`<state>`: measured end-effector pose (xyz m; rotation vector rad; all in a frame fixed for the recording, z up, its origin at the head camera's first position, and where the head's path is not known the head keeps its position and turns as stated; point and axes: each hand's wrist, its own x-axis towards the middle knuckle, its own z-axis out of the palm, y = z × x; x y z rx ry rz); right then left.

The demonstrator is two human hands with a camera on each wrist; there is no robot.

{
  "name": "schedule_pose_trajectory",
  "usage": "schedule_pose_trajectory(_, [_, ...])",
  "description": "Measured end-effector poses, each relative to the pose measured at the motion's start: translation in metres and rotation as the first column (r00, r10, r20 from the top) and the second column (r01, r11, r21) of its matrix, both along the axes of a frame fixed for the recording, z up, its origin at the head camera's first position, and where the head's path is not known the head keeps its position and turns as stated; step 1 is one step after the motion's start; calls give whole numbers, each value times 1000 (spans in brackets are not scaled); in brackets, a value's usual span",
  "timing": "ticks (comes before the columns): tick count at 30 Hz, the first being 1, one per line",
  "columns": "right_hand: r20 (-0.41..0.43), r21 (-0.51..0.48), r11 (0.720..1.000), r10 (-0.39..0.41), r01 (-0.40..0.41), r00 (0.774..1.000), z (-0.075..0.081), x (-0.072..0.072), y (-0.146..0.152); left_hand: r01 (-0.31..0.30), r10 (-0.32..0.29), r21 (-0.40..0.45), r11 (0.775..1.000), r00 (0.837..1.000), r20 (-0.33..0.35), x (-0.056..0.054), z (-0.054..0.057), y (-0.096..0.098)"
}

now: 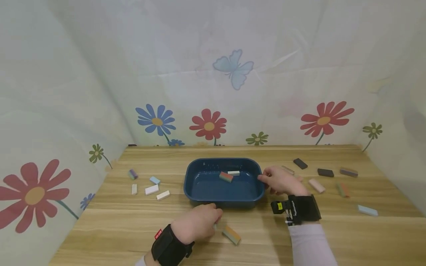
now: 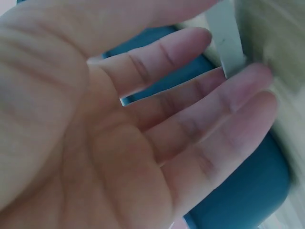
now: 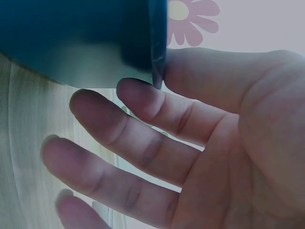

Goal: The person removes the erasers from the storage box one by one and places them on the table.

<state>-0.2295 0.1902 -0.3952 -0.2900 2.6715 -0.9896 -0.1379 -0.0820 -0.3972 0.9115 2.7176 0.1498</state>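
Note:
A dark blue rectangular tray point(image 1: 216, 190) stands on the wooden table, with a red-and-green block point(image 1: 226, 177) and a white block point(image 1: 233, 173) inside. At the tray's right end, my right hand point(image 1: 281, 181) pinches the rim point(image 3: 158, 57) between thumb and index finger; its other fingers spread below. My left hand point(image 1: 199, 221) is low in front of the tray and holds a small pale block point(image 2: 226, 40) at its fingertips. The hand mostly covers that block in the head view. Just right of it lies an orange-and-green block point(image 1: 231, 235).
Left of the tray lie several small blocks, among them a white one point(image 1: 151, 190), a light blue one point(image 1: 154, 180) and a purple one point(image 1: 132, 174). On the right are dark blocks point(image 1: 325, 172), a beige block point(image 1: 316, 186) and a light blue block point(image 1: 367, 210). A flowered curtain point(image 1: 186, 92) hangs behind.

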Motion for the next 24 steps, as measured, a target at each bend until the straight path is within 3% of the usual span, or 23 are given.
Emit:
schedule_pose_trajectory(8, [-11,16,1000,-12,12,1000,2,1,0,13,-22,-80,997,993,-114,4,-5,5])
schedule_pose_trajectory(16, [-8,21,1000,-12,12,1000,2,3,-1,-2,-30,-146,989,977,-213,8,-7,6])
schedule_pose_trajectory(18, [-8,18,1000,-10,10,1000,2,3,-2,-16,-14,-144,989,977,-211,9,-6,6])
schedule_pose_trajectory(24, [-12,24,1000,-5,5,1000,2,1,-3,-40,29,-99,994,993,-113,13,6,4])
